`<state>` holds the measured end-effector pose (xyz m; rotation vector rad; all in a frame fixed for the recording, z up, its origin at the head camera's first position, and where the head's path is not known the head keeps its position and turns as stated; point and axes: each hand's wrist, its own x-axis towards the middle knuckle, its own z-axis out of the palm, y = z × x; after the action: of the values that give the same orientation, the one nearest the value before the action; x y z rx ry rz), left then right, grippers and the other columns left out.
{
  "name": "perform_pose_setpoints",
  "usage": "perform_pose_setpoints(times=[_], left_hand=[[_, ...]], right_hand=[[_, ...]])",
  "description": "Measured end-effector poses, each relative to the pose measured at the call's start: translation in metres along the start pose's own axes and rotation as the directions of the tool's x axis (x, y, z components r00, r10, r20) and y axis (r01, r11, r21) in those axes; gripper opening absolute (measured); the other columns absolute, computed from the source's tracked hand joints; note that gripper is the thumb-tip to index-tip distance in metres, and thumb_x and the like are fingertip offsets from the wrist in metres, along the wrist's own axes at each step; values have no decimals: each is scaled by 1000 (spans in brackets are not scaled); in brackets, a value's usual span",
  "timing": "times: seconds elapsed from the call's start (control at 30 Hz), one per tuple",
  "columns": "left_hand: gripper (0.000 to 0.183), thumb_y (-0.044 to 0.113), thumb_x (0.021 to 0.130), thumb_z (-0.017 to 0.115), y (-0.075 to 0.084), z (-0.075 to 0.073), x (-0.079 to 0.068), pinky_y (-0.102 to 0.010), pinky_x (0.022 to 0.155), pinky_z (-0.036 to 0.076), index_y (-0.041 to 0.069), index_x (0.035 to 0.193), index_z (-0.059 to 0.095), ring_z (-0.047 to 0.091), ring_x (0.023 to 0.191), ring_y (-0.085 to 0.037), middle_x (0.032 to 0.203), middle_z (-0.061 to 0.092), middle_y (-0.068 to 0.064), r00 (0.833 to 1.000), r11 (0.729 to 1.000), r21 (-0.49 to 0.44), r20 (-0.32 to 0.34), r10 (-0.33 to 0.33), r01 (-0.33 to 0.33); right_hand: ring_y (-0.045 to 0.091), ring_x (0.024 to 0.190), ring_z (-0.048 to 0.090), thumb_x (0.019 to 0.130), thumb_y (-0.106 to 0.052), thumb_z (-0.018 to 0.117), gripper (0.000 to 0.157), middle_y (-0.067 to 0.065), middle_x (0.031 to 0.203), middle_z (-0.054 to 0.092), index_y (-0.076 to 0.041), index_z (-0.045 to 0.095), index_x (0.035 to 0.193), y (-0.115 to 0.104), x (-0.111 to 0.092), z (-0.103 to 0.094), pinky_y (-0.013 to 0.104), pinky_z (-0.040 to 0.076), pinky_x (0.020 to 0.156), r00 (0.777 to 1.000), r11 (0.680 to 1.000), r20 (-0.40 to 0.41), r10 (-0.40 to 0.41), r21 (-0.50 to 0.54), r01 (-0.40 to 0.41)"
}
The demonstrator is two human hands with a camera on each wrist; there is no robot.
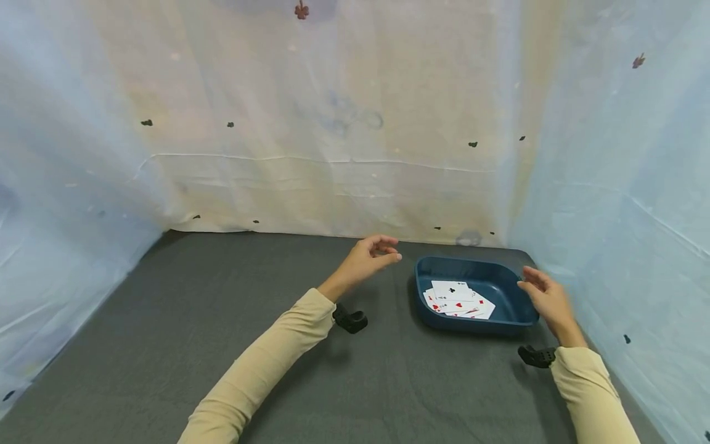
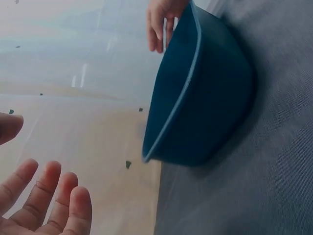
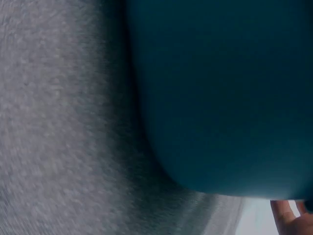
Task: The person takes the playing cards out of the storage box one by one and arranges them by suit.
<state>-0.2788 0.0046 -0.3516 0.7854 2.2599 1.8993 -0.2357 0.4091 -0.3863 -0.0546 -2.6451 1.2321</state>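
Observation:
A dark blue basin (image 1: 474,324) stands on the grey cloth, with several playing cards (image 1: 457,300) lying overlapped toward its left side; clubs, hearts and diamonds show. To the left of the basin my left hand (image 1: 366,258) hovers above the cloth, fingers apart from the thumb and nothing between them. The left wrist view shows its spread fingertips (image 2: 51,193) clear of the basin wall (image 2: 220,88). My right hand (image 1: 549,302) is at the basin's right end, its loosely bent fingers overlapping the rim in the head view.
Dark grey cloth (image 1: 166,339) covers the table. A pale hanging sheet (image 1: 310,197) with small dark marks rises along the back, and bluish sheets (image 1: 627,203) close in both sides. The right sheet comes near the right arm. A black wrist strap (image 1: 349,319) hangs below the left wrist.

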Motion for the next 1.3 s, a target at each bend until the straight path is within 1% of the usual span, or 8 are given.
perform_pose_setpoints(times=[0.03, 0.23, 0.43, 0.63, 0.83, 1.0, 1.2, 1.3], left_hand=[[37, 19, 94, 67, 0, 3, 2, -37, 83, 51, 6, 128, 58, 62, 96, -24, 110, 63, -7, 1000, 1000, -13, 2, -5, 5], [42, 16, 93, 67, 3, 19, 14, -36, 82, 52, 0, 130, 55, 61, 101, -26, 111, 62, -10, 999, 998, -60, 13, -34, 35], [42, 16, 92, 69, 5, 37, 26, -37, 82, 52, 1, 129, 56, 61, 101, -25, 108, 63, -8, 997, 994, -79, 20, -77, 79], [43, 15, 90, 71, 5, 56, 37, -36, 82, 52, 2, 129, 57, 62, 95, -18, 105, 62, -5, 993, 986, -115, 44, -114, 118], [38, 18, 90, 72, 6, 76, 46, -32, 81, 51, 9, 125, 61, 60, 96, -14, 105, 61, -2, 992, 991, -56, 35, -123, 125], [37, 20, 90, 72, 5, 89, 50, -34, 81, 51, 11, 124, 61, 59, 94, -15, 103, 61, 0, 987, 987, -29, 32, -157, 158], [39, 24, 90, 72, -1, 103, 54, -29, 72, 48, 11, 125, 61, 58, 89, -14, 99, 61, 2, 983, 982, 39, 11, -185, 185], [42, 25, 90, 72, -2, 112, 54, -29, 68, 46, 9, 127, 60, 56, 88, -15, 99, 59, 1, 978, 976, 61, 1, -210, 210]], right_hand=[[48, 130, 36, 103, -22, 48, 54, 33, 143, 37, 11, 34, 143, -3, 0, 1, 59, 34, 99, 1000, 1000, 7, -1, -18, 1], [46, 127, 41, 102, -15, 48, 50, 32, 141, 40, 11, 35, 143, -6, 3, 10, 58, 36, 98, 1000, 1000, -28, 6, -16, -7], [46, 126, 42, 102, -12, 46, 48, 31, 141, 41, 11, 36, 142, -1, 5, 15, 59, 36, 98, 996, 999, -75, 40, -12, -41], [41, 128, 41, 103, -14, 41, 45, 26, 142, 43, 5, 40, 143, 4, 4, 15, 56, 34, 101, 985, 990, -111, 133, 63, -127], [35, 129, 42, 102, -16, 41, 44, 20, 144, 44, 0, 45, 142, 6, 3, 16, 42, 41, 96, 960, 968, -151, 237, 119, -220], [23, 102, 51, 102, -19, 44, 41, 19, 139, 49, -4, 53, 139, 4, 1, 19, 26, 40, 74, 944, 964, -203, 261, 100, -245], [13, 66, 47, 101, -21, 45, 40, 18, 131, 54, -6, 55, 137, 5, -1, 23, 26, 37, 58, 936, 964, -233, 264, 107, -245], [11, 47, 34, 101, -22, 45, 40, 18, 126, 55, -8, 55, 138, 7, -4, 22, 29, 34, 51, 932, 960, -234, 277, 111, -257]])
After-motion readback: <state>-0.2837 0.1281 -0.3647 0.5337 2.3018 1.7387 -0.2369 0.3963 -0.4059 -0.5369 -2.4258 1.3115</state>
